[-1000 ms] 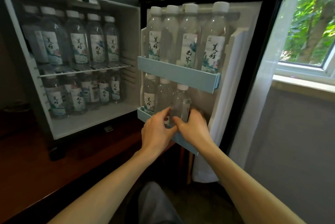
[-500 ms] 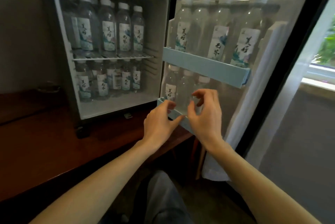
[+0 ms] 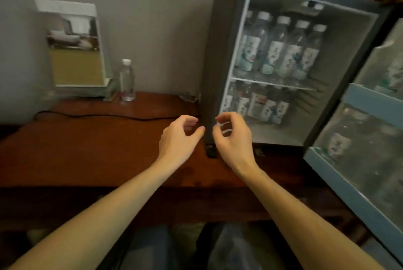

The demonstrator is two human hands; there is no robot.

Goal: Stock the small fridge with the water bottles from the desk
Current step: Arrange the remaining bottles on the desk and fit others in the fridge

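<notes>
The small fridge (image 3: 220, 55) stands open on the brown desk (image 3: 91, 149). Labelled water bottles fill its upper shelf (image 3: 281, 51) and lower shelf (image 3: 259, 103). More bottles sit in the blue racks of the open door (image 3: 370, 103) at the right edge. One clear bottle with a white cap (image 3: 127, 81) stands alone at the back of the desk by the wall. My left hand (image 3: 178, 136) and my right hand (image 3: 231, 136) hover over the desk in front of the fridge's left corner, fingers loosely curled, holding nothing.
A tilted framed mirror (image 3: 74, 47) stands on a pale base at the back left, next to the lone bottle. A black cable (image 3: 104, 115) runs across the desk. A small glass object (image 3: 188, 96) sits by the fridge's side. My knees show below the desk edge.
Both hands have let go of the bottle in the lower door rack and drawn back to the left. The view has swung left, bringing the desk, mirror and lone bottle into sight.
</notes>
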